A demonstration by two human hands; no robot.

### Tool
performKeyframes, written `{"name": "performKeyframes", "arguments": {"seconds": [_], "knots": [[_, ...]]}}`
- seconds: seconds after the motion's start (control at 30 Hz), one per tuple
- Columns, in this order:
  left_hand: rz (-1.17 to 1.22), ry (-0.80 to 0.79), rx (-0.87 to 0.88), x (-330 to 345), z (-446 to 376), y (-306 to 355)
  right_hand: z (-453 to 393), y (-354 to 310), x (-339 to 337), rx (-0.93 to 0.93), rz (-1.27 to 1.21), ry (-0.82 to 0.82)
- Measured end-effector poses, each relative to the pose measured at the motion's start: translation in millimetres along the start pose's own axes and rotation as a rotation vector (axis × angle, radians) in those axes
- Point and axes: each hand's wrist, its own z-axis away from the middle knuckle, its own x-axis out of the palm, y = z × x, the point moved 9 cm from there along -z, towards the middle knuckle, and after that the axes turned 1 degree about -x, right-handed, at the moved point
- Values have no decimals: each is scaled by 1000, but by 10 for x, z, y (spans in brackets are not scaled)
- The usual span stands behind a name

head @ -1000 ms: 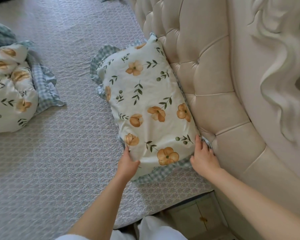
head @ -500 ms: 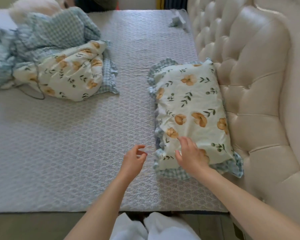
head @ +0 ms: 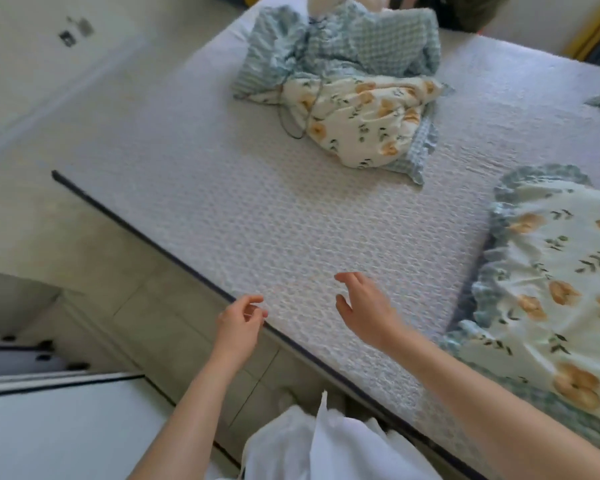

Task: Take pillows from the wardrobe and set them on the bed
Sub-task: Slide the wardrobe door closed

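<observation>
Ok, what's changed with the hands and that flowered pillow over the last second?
Both hands let go of the flowered pillow. The right hand has come off it and now hovers open over the bare mattress; the left hand has pulled back to the mattress edge, empty. The view has swung left, away from the headboard. The pillow stays flat on the bed, and the crumpled bedding has not moved.

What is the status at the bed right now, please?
Left hand and right hand both open, empty, over the near mattress edge. Floral pillow lies flat on the bed, untouched. Crumpled floral bedding farther off, not in the way.
</observation>
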Motion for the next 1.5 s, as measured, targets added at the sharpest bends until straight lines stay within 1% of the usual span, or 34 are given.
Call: {"name": "performKeyframes", "arguments": {"seconds": [0.23, 0.4, 0.63, 0.77, 0.93, 1.07, 1.13, 1.2, 1.3, 1.37, 1.43, 1.5], "knots": [[120, 267, -148, -1432, 235, -947, -464, -1418, 862, -218, 20, -138], [125, 466, -204, -2205, 494, -1375, -674, -2345, 1364, -391, 0, -218], [117, 739, -261, -3021, 942, -1494, -798, -3578, 1886, -656, -25, -386], [117, 878, -357, -3381, 1140, -1550, -861, -4243, 2136, -780, -66, -498], [93, 1052, -463, -3692, 1473, -1488, -811, -4918, 2343, -881, -141, -638], [-6, 1184, -501, -3934, 1813, -1339, -692, -5368, 2518, -943, -204, -756], [-107, 1257, -519, -4017, 2012, -1211, -589, -5588, 2611, -976, -216, -805], [-231, 1325, -476, -4073, 2191, -1015, -457, -5786, 2663, -1002, -250, -842], [-428, 1412, -336, -4101, 2387, -691, -237, -6027, 2700, -1034, -320, -882], [-570, 1495, -281, -4115, 2508, -517, -86, -6170, 2720, -1052, -336, -907], [-736, 1543, -276, -4110, 2584, -388, 51, -6287, 2751, -1038, -350, -942], [-899, 1552, -318, -4095, 2639, -334, 192, -6381, 2763, -1020, -379, -984]]}}
